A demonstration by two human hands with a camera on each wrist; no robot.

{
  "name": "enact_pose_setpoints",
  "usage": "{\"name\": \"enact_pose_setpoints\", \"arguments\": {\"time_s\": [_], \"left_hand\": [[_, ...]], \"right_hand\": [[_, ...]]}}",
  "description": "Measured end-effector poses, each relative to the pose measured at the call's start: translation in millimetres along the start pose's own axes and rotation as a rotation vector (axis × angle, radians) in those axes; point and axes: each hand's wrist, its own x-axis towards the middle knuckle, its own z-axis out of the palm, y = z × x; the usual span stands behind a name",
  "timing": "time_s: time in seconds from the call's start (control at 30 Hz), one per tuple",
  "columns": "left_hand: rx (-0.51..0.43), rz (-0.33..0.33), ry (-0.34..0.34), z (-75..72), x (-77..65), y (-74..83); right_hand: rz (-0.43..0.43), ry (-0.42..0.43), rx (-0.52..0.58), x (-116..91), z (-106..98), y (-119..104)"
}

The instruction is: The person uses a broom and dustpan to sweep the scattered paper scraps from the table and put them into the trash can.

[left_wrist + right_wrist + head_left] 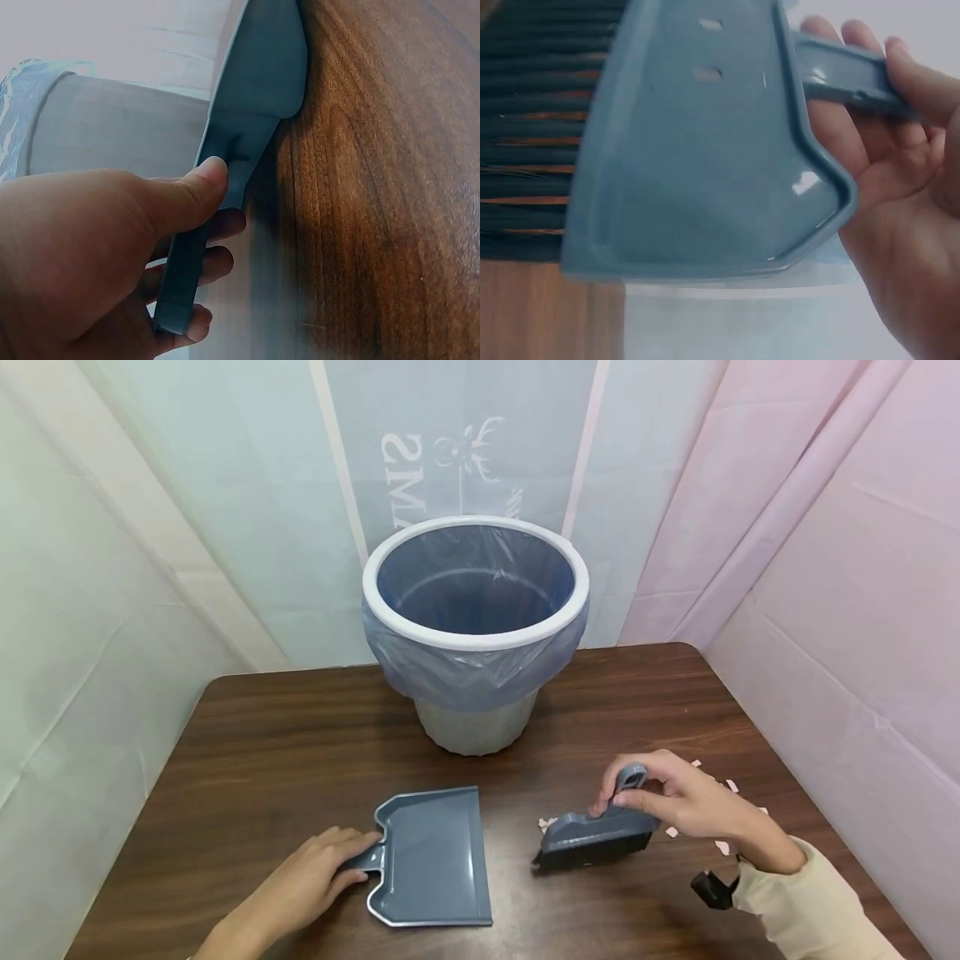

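Note:
A grey-blue dustpan point(431, 860) lies on the table at the front, its straight edge facing right. My left hand point(318, 872) grips its short handle point(187, 277), thumb on top and fingers curled beneath in the left wrist view. To the right, my right hand point(686, 797) holds a small hand brush point(600, 835) by its looped handle. The brush's dark bristles point(532, 142) point down toward the table. Small pale paper scraps point(546, 823) lie just behind the brush, and several more scraps point(722, 847) are scattered around and beyond my right hand, which partly hides that area.
A bin point(474, 727) with a white rim and a translucent bag folded over it stands at the back middle of the brown wooden table point(285, 760). Pale cloth walls point(847, 635) rise close along the left, back and right table edges.

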Motion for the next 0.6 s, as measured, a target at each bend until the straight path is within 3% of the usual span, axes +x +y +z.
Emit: {"name": "enact_pose_setpoints", "arguments": {"time_s": [0.1, 0.27, 0.4, 0.6], "left_hand": [[-0.002, -0.004, -0.005, -0.8, 0.0, -0.3], [-0.016, 0.017, -0.001, -1.1, 0.4, -0.6], [-0.014, 0.035, 0.009, -1.4, 0.5, -0.3], [-0.008, 0.005, -0.010, -0.8, 0.4, 0.5]], "right_hand": [[0.026, -0.048, -0.004, -6.8, 1.0, 11.6], [0.073, -0.056, 0.006, -9.1, 4.3, 20.0], [0.087, -0.029, 0.042, -1.2, 5.7, 14.9], [0.034, 0.050, 0.079, 2.4, 4.5, 18.3]]}}
